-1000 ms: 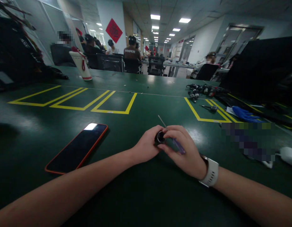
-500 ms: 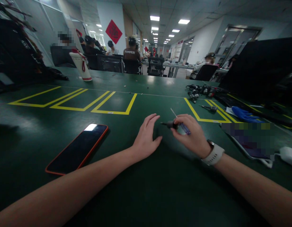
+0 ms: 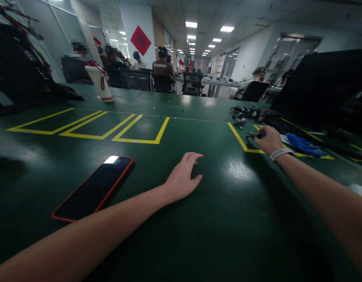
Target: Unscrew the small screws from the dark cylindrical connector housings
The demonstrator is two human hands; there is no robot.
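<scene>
My left hand (image 3: 183, 177) rests on the green table with its fingers apart and nothing in it. A phone in an orange case (image 3: 94, 188) lies to its left. Over at the right, my right hand (image 3: 271, 140) is closed at the far yellow-taped box (image 3: 237, 137). Between its fingers shows the bluish handle of a small screwdriver (image 3: 263, 134). Dark pointed tool parts (image 3: 251, 135) jut out left of the fingertips; I cannot tell which of them are held and which lie on the table. The wrist wears a pale watch strap.
Beyond my right hand lies a heap of dark metal tools and cables (image 3: 247, 113). A blue glove (image 3: 305, 144) is beside the wrist. A white cup (image 3: 100, 84) stands at the back left. More yellow tape outlines (image 3: 136, 141) mark the table. Several people sit farther off.
My right hand has moved right and away from me, from beside my left hand to the taped box, carrying the screwdriver. My left hand has barely moved.
</scene>
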